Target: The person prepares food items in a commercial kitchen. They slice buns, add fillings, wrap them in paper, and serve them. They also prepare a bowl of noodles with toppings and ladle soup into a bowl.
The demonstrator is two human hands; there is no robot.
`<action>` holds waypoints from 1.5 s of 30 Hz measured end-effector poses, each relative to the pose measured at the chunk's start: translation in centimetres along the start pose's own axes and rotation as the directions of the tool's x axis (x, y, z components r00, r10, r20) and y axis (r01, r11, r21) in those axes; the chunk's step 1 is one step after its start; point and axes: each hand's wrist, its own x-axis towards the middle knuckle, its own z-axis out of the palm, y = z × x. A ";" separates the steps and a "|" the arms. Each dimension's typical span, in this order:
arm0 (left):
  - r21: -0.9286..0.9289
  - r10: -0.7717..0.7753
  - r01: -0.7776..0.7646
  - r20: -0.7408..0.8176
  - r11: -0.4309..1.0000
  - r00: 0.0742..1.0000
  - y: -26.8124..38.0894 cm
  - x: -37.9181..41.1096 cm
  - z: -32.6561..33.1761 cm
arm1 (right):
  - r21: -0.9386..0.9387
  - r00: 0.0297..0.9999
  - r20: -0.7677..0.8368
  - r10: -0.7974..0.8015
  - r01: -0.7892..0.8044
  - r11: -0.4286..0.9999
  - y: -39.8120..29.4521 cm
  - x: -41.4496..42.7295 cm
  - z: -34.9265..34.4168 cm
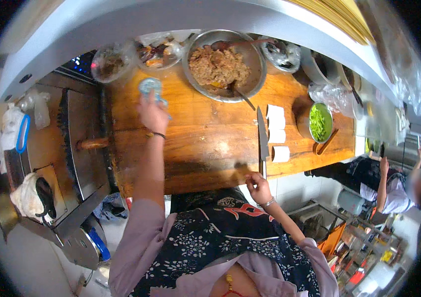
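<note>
My left hand (153,113) presses a blue-and-white patterned cloth (150,86) on the wooden tabletop (203,137), near its far left side. Hand and cloth are slightly blurred. My right hand (259,188) hovers at the table's near edge, fingers loosely curled and with nothing visible in them. Close by it is the handle of a long kitchen knife (262,135), its blade pointing away from me. Several small white rectangular pieces (280,154) lie in a row right of the blade; their material is unclear. A large metal bowl (258,74) holds minced filling (218,63) and a spoon.
At right stands a metal pot (304,122) of chopped greens beside wooden tongs (327,143). Plastic-lined bowls (158,52) and containers (320,67) line the back beneath a metal shelf (210,16). A metal cabinet (84,137) adjoins the left side. Another person (388,185) stands at far right.
</note>
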 end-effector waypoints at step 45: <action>-0.319 0.805 -0.825 0.541 0.466 0.246 22.3 -28.4 -1.5 | 0.912 0.783 0.103 0.613 -0.320 0.256 15.6 -15.2 -20.6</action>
